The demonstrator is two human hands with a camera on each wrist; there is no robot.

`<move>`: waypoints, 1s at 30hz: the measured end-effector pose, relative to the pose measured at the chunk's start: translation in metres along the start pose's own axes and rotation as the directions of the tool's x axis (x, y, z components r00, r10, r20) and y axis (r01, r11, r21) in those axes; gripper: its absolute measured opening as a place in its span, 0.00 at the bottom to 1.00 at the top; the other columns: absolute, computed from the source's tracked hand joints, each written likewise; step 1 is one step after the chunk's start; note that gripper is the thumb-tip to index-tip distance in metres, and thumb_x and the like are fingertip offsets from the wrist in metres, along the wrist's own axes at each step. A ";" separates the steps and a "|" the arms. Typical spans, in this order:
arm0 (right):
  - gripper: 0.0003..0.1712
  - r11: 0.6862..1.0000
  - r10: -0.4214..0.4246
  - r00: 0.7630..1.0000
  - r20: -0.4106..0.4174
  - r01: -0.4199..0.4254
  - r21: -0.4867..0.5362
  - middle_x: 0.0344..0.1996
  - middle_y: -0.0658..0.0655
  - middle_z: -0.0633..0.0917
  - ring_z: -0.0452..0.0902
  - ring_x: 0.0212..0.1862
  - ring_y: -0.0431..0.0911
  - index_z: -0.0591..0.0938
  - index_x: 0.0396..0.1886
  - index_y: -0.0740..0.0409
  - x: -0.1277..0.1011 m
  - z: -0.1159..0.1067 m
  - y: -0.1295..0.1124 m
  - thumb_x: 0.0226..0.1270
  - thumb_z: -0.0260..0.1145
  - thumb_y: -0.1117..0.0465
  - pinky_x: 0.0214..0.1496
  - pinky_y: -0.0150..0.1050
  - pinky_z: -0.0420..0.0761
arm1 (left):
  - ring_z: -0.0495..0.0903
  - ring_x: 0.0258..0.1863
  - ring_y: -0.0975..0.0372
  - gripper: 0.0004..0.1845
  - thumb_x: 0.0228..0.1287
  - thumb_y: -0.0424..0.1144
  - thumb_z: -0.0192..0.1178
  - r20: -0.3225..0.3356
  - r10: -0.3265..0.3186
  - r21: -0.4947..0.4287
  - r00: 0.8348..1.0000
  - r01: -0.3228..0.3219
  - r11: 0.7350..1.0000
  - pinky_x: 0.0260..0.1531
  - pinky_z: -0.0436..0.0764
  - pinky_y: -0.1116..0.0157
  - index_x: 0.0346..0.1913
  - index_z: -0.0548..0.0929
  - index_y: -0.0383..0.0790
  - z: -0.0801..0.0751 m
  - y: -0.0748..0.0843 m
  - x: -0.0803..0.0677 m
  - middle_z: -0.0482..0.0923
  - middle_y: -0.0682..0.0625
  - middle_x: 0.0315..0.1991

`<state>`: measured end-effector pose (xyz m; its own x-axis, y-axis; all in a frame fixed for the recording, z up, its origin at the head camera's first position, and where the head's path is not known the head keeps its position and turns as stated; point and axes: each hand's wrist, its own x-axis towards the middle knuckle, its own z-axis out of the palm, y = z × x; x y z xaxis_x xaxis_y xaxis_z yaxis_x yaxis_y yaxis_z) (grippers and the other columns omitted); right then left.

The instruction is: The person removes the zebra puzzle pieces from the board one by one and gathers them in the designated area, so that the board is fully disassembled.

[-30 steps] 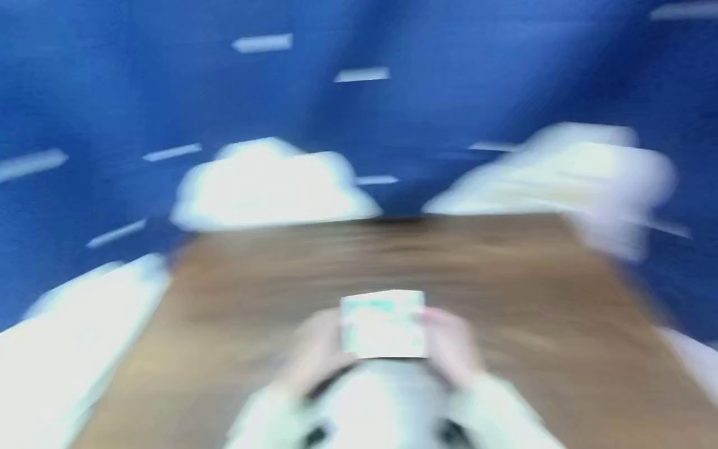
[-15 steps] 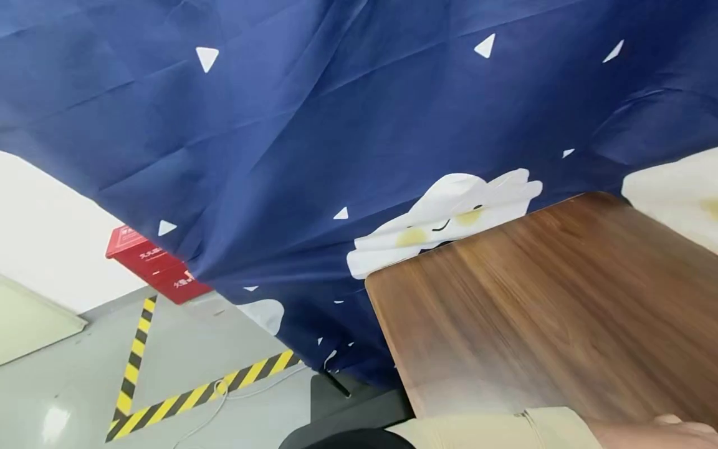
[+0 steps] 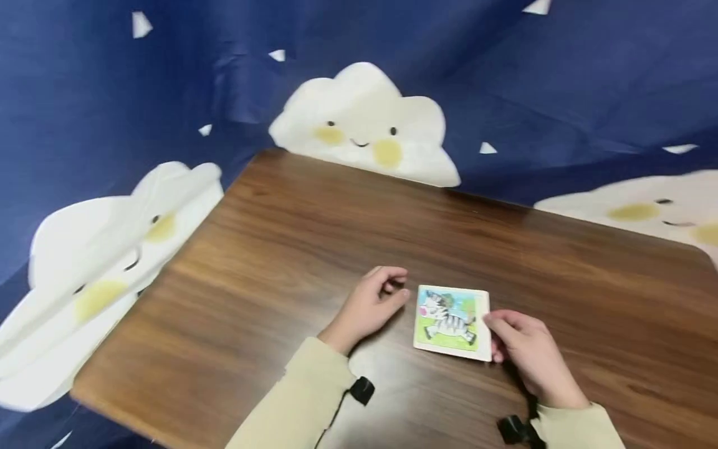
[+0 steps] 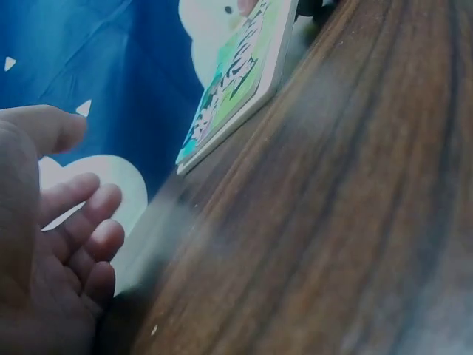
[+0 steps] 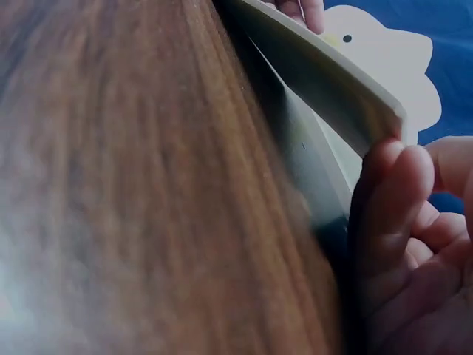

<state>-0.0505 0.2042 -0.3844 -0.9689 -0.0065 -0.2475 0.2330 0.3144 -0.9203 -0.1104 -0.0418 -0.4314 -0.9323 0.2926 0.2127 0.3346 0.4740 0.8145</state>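
fingers of right hand [image 3: 527, 352] lifting puzzle board [image 3: 453, 322] edge.

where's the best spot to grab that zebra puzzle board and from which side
Probably the right edge of the zebra puzzle board, coming from the right. The board is thin, and the right wrist view shows that edge tipped up off the table, with the right hand touching it. A thumb could likely slip underneath there. The left hand rests beside the left edge, apart from it.
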 end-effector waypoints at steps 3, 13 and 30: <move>0.21 0.996 -0.035 0.993 0.116 0.025 0.081 0.19 0.59 0.77 0.73 0.18 0.42 0.75 0.45 0.78 0.028 0.004 0.040 0.69 0.55 0.60 0.19 0.36 0.75 | 0.74 0.40 0.65 0.20 0.60 0.47 0.59 0.020 -0.001 0.056 1.000 0.000 0.998 0.46 0.70 0.66 0.55 0.76 0.46 -0.018 -0.010 -0.010 0.77 0.58 0.46; 0.22 0.997 0.045 0.996 0.073 -0.050 0.057 0.29 0.61 0.81 0.78 0.20 0.47 0.76 0.51 0.69 0.030 0.036 0.036 0.63 0.63 0.56 0.24 0.41 0.80 | 0.72 0.40 0.64 0.20 0.51 0.47 0.66 0.066 -0.034 0.202 0.997 0.020 0.979 0.46 0.69 0.62 0.49 0.79 0.47 -0.032 -0.025 -0.030 0.77 0.58 0.39; 0.12 0.929 -0.268 0.962 0.053 0.273 -0.250 0.27 0.50 0.80 0.75 0.22 0.41 0.81 0.43 0.56 0.038 0.040 0.031 0.60 0.65 0.59 0.23 0.35 0.75 | 0.73 0.38 0.63 0.30 0.47 0.46 0.71 0.092 -0.010 0.103 0.996 0.000 0.995 0.44 0.70 0.62 0.55 0.75 0.46 -0.043 -0.039 -0.047 0.76 0.56 0.45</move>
<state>-0.0763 0.1754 -0.4344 -0.9900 -0.1406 -0.0073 -0.0687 0.5279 -0.8465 -0.0852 -0.1099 -0.4494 -0.9189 0.3630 0.1545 0.3470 0.5572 0.7544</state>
